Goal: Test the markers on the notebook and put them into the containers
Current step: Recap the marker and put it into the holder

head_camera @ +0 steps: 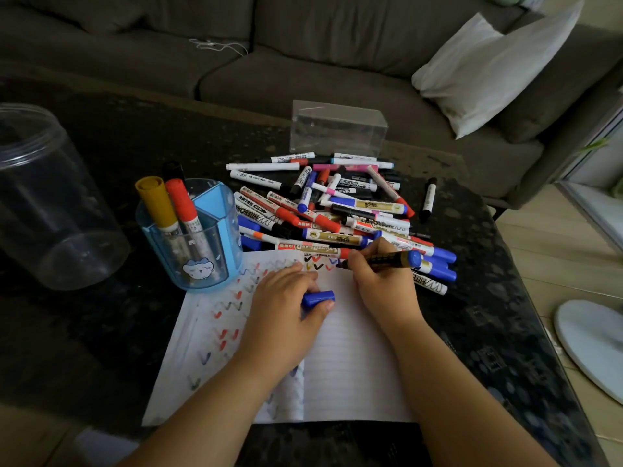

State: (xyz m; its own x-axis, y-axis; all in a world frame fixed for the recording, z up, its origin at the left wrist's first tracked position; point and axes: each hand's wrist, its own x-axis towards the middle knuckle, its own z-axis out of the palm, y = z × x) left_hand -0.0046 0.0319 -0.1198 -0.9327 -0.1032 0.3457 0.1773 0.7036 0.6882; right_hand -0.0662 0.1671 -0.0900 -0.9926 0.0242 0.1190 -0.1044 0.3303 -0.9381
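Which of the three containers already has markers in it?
The blue cup, holding a yellow marker and a red marker. The round jar and clear box look empty.

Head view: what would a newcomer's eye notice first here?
First, the big pile of markers on the dark table, beyond the notebook. Next, the right hand writing with a blue marker at the page's top, while the left hand holds its blue cap. Left stands a blue pen holder with three markers.

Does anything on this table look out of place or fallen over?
Yes. The big clear jar on the left lies tipped on its side, not upright like the blue pen holder. One black marker lies apart from the pile of markers, to its right.
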